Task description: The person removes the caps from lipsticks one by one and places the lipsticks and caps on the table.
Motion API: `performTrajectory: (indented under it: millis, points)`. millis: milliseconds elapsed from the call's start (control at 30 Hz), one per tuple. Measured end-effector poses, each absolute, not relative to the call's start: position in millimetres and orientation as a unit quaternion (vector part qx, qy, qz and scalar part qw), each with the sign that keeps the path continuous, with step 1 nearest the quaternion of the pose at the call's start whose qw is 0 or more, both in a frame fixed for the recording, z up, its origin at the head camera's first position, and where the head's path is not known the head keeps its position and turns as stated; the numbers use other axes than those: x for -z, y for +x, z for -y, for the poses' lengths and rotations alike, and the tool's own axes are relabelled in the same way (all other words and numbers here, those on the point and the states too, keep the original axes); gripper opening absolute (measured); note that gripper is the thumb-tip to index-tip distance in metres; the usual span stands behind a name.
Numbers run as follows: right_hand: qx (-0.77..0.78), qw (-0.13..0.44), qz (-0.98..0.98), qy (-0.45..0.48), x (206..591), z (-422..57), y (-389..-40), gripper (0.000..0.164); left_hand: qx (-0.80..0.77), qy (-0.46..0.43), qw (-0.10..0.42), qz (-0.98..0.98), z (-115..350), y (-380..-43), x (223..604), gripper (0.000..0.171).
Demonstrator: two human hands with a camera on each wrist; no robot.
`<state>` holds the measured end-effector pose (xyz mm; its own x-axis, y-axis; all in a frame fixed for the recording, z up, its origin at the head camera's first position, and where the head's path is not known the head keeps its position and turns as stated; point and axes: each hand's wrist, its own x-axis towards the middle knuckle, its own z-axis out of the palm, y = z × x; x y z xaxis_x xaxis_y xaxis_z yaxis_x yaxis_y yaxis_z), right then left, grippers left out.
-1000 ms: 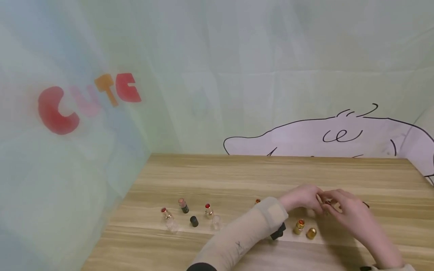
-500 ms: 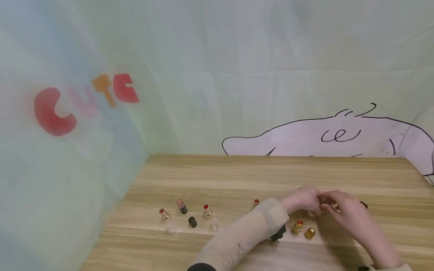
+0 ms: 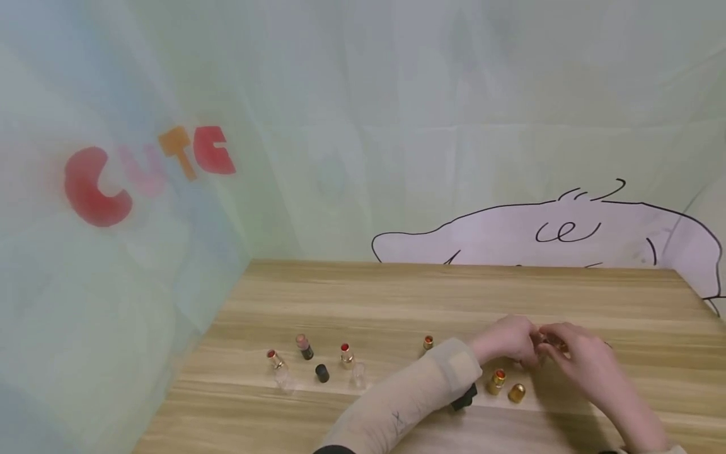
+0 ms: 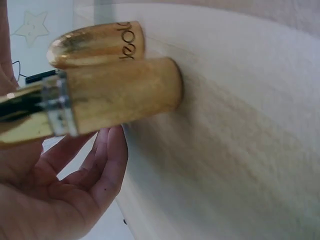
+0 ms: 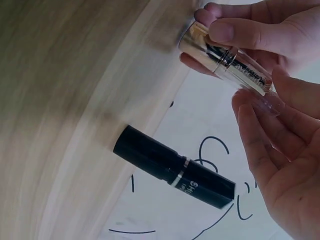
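Observation:
Both hands meet over the right part of the table around one lipstick with a gold base and a clear cap over its upper part. My left hand grips the gold base, thumb laid along it. My right hand pinches the clear cap's end with its fingers. From the head, the lipstick is mostly hidden by the fingers. Just in front of the hands stands an uncapped gold lipstick, with its gold cap to its right. A closed black lipstick stands beyond my right hand.
Left on the table are red lipsticks, a pink one, clear caps and a black cap. A red lipstick and a black object stand partly behind the left sleeve.
The fingers shift slightly around the lipstick, and both hands stay in nearly the same place. The head view tilts a little. The lipsticks and caps on the table stay put.

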<state>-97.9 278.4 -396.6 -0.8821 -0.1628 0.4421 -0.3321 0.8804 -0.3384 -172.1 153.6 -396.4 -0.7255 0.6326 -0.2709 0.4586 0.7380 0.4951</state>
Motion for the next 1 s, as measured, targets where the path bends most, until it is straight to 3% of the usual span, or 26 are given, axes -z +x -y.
performTrajectory:
  millis: [167, 400, 633, 1000]
  points:
    - [-0.218, 0.250, 0.933, 0.137, 392, -282, -94, 0.031, -0.188, 0.343, 0.195, -0.899, -148, -171, 386, 0.011]
    - [-0.295, 0.250, 0.918, 0.086, 367, -286, -75, 0.028, -0.216, 0.367, 0.184, -0.886, -139, -164, 359, 0.008]
    - [-0.351, 0.218, 0.910, 0.032, 351, -292, -54, 0.027, -0.221, 0.381, 0.154, -0.885, -127, -149, 335, 0.010]
    - [-0.437, 0.147, 0.887, 0.021, 346, -294, -35, 0.035, -0.322, 0.386, 0.161, -0.850, -97, -120, 320, 0.017]
